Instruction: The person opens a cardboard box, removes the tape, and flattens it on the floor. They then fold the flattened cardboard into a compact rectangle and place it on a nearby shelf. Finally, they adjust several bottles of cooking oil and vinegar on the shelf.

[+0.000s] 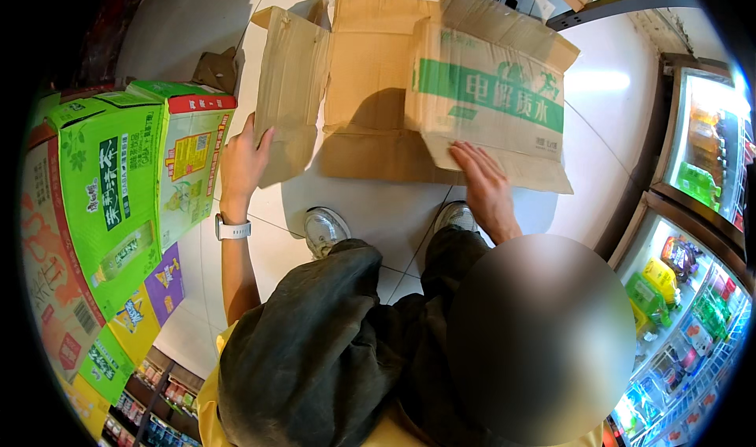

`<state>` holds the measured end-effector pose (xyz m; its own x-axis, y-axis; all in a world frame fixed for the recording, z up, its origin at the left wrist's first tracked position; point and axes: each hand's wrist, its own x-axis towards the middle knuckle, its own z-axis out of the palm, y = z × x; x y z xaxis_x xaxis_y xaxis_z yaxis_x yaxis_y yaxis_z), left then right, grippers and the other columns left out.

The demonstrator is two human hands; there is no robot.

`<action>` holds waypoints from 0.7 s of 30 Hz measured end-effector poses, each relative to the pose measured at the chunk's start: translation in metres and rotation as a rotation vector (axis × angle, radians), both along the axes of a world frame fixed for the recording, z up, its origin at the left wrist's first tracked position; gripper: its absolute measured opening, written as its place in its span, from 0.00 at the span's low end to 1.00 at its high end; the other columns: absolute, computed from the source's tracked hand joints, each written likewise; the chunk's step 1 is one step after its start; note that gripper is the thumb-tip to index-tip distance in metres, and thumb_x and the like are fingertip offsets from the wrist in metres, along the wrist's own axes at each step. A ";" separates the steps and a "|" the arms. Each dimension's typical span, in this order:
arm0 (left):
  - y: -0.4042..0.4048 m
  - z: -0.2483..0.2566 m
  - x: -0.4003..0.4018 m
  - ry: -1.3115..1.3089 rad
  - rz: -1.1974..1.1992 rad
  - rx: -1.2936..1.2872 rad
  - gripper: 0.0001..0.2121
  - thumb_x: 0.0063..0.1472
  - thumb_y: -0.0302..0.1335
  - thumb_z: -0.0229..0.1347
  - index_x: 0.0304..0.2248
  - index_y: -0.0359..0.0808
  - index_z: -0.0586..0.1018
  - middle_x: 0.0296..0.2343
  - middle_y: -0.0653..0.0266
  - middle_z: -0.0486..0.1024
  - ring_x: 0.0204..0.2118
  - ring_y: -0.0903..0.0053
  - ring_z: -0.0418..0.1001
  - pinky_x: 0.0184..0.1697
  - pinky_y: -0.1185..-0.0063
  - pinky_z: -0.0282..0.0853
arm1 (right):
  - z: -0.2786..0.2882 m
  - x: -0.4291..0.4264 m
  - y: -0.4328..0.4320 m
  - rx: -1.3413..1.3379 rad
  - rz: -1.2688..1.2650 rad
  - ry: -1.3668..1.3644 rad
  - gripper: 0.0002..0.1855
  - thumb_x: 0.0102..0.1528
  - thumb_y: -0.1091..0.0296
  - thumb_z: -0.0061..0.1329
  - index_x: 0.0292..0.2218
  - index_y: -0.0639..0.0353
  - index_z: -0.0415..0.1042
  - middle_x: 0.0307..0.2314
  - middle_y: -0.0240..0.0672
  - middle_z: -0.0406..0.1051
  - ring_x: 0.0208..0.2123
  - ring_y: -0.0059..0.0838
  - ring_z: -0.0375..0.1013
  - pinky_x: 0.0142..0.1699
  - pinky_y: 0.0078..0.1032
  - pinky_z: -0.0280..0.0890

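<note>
A large brown corrugated cardboard box, opened out and partly flattened, lies on the floor in front of my feet. Its right panel is folded inward and bears green printing and writing. My left hand, with a white-strapped watch on the wrist, is at the outer edge of the raised left panel, thumb apart from the fingers. My right hand rests flat on the lower flap of the printed panel, its fingers extended together. Between the two side panels the plain inner side of the cardboard shows.
Stacked green drink cartons stand close by on the left, with a torn brown cardboard piece behind them. Lit drinks coolers line the right side. A dark metal shelf frame juts in at the top right. White tiles cover the floor.
</note>
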<state>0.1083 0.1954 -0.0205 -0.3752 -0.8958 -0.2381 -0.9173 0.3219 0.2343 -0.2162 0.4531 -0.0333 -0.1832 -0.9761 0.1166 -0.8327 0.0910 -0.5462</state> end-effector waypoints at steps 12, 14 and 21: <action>0.038 0.030 -0.080 0.161 -0.297 0.098 0.37 0.57 0.18 0.50 0.67 0.44 0.56 0.58 0.49 0.64 0.38 0.45 0.78 0.39 0.60 0.76 | 0.091 -0.081 0.120 -0.681 -0.659 -0.537 0.21 0.70 0.64 0.40 0.59 0.67 0.63 0.55 0.44 0.67 0.56 0.34 0.65 0.63 0.35 0.58; 0.051 0.020 -0.099 0.151 -0.316 0.099 0.33 0.62 0.23 0.51 0.66 0.41 0.57 0.59 0.49 0.62 0.44 0.46 0.76 0.44 0.60 0.75 | 0.097 -0.089 0.129 -0.834 -0.775 -0.628 0.20 0.71 0.66 0.39 0.59 0.64 0.63 0.57 0.42 0.66 0.57 0.35 0.65 0.64 0.38 0.58; 0.053 -0.066 -0.103 0.155 -0.425 0.172 0.28 0.64 0.22 0.50 0.63 0.34 0.59 0.57 0.43 0.62 0.46 0.45 0.75 0.45 0.59 0.75 | 0.095 -0.134 0.207 -0.964 -0.991 -0.832 0.22 0.68 0.58 0.46 0.59 0.56 0.64 0.57 0.33 0.65 0.57 0.34 0.64 0.63 0.39 0.59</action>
